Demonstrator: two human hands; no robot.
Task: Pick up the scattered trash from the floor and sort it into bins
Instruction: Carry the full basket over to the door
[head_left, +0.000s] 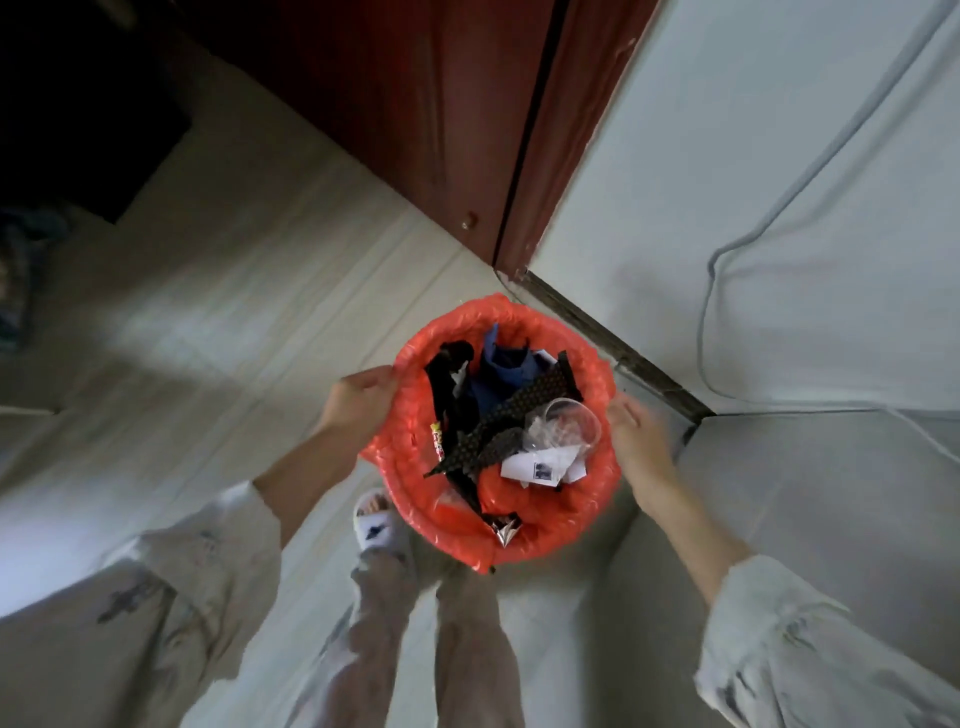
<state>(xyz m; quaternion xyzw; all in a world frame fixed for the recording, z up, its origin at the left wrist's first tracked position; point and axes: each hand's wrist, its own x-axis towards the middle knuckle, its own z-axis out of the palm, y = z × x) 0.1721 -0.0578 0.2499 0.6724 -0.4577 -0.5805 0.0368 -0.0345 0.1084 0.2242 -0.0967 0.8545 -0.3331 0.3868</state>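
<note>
My left hand (358, 400) grip pinching red liner rim of bin (410, 358); right hand (636, 436) blurred, grip unclear. Trash binned: clear cup (569, 421), wrappers. Next, probably set bin down.

A round bin (597, 374) lined in red plastic stands upright, holding mixed trash (519, 415) (wrappers, paper, a clear cup).

The scene is dim, with soft, cool daylight. The floor (218, 291) carries a pale bright patch at left, while the upper-left corner falls into near-black shadow. Wide-angle distortion bends the wall (779, 156) and door (415, 104) lines. The right hand (636, 441) is smeared by motion blur; detail is soft throughout.
</note>
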